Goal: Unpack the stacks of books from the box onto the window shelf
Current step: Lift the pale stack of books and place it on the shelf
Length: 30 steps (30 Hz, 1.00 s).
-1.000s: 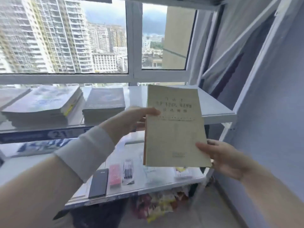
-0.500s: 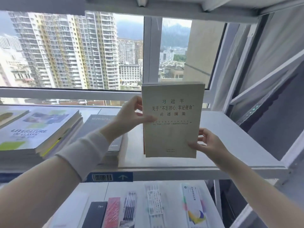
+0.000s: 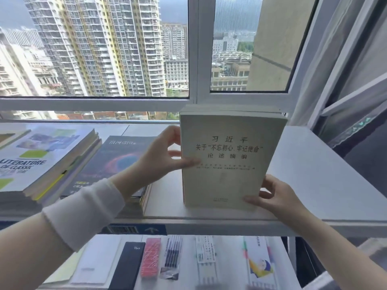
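A small stack of pale cream books [image 3: 228, 181] with Chinese print on the cover is held tilted over the white window shelf [image 3: 314, 185], its lower edge at the shelf's front. My left hand [image 3: 163, 158] grips the stack's left edge, thumb across the cover. My right hand [image 3: 272, 195] holds the lower right corner, thumb on the cover. On the shelf to the left lie a dark-covered stack [image 3: 117, 164] and a taller stack topped by a "Literature of Classic" book [image 3: 41, 155]. The box is out of view.
The window frame [image 3: 194, 59] rises right behind the shelf. A lower white shelf [image 3: 228, 268] carries a black case [image 3: 127, 266], a pink item [image 3: 149, 257], pen packs [image 3: 172, 253] and leaflets [image 3: 258, 262]. A curtain [image 3: 343, 80] and slanted rails stand to the right. Bare shelf surface lies right of the held stack.
Both hands lifted the cream stack from in front of the lower shelf up and forward to the window shelf. The view has risen and moved closer to the window.
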### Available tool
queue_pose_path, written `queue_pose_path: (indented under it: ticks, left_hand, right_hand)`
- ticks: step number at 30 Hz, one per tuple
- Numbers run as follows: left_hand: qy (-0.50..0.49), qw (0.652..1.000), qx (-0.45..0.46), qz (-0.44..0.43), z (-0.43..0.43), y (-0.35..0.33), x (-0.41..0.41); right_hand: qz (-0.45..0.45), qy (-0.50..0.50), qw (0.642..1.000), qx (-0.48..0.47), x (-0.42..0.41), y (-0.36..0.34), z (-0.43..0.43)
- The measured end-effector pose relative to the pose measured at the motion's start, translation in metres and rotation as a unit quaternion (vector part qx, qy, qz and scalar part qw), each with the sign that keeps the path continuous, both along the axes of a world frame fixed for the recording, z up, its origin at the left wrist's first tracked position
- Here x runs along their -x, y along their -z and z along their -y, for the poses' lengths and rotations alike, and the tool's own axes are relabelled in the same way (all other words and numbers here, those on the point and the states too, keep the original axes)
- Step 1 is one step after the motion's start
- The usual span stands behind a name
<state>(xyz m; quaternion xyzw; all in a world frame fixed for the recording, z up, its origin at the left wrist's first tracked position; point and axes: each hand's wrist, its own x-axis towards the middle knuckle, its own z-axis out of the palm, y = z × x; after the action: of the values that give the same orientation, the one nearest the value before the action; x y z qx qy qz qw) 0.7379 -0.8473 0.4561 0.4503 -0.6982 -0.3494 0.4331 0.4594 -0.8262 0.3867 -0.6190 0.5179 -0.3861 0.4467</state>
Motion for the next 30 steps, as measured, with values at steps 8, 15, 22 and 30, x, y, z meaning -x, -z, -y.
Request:
queue_pose_path:
  ticks: [8, 15, 22, 30]
  left_hand:
    - [0.004, 0.974, -0.223, -0.04, 0.035, -0.049, -0.001]
    - [-0.051, 0.889, -0.456, 0.008, 0.062, -0.02, -0.006]
    - [-0.051, 0.875, -0.478, 0.064, 0.069, -0.001, -0.002]
    - [-0.054, 0.878, -0.469, 0.073, 0.071, 0.003, 0.001]
  right_hand:
    - [0.088, -0.029, 0.988, -0.128, -0.008, -0.062, -0.007]
    - [0.078, 0.045, 0.947, -0.31, -0.034, -0.062, 0.005]
    - [0.062, 0.089, 0.937, -0.332, -0.034, -0.045, 0.008]
    - [0.048, 0.09, 0.951, -0.292, -0.035, -0.037, 0.005]
